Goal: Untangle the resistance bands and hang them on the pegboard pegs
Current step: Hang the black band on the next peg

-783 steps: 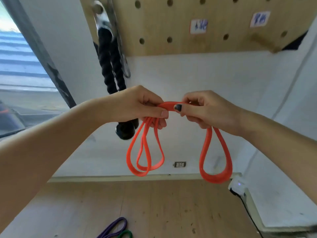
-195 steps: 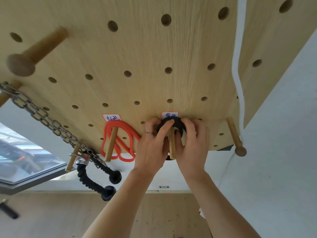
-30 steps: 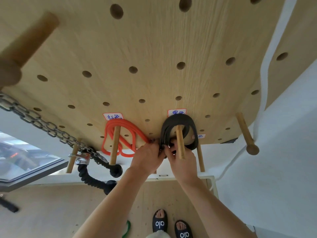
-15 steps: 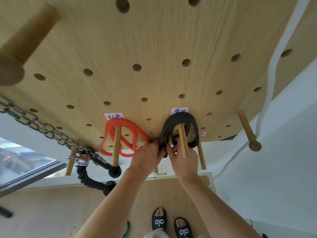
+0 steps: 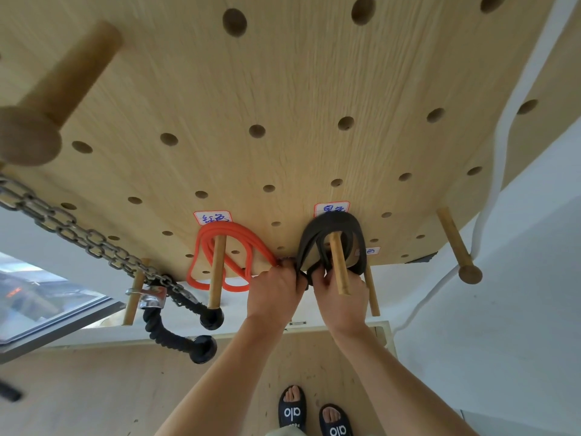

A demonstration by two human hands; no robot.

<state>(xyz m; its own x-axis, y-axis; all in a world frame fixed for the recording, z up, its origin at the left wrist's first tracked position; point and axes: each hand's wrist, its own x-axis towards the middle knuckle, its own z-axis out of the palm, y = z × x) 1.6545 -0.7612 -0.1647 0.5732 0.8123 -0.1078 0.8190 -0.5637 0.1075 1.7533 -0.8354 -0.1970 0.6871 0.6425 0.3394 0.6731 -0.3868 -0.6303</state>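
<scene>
A black resistance band (image 5: 330, 229) is looped in several coils over a wooden peg (image 5: 339, 265) low on the pegboard (image 5: 283, 89), under a white label. My left hand (image 5: 275, 292) and my right hand (image 5: 341, 298) both pinch the band's lower strands just below the peg. An orange band (image 5: 232, 243) hangs coiled on the neighbouring peg (image 5: 217, 272) to the left, untouched.
A steel chain (image 5: 78, 234) with a black rope handle (image 5: 176, 335) hangs at the left. Bare pegs stick out at the right (image 5: 456, 243) and upper left (image 5: 53, 99). A white cord (image 5: 490, 190) runs down the right side. My sandalled feet (image 5: 314, 415) stand on the wooden floor.
Both hands have stayed on the black band's lower strands at the peg, and the view has shifted slightly. Earlier the orange band was in my hands; now it hangs on its peg.
</scene>
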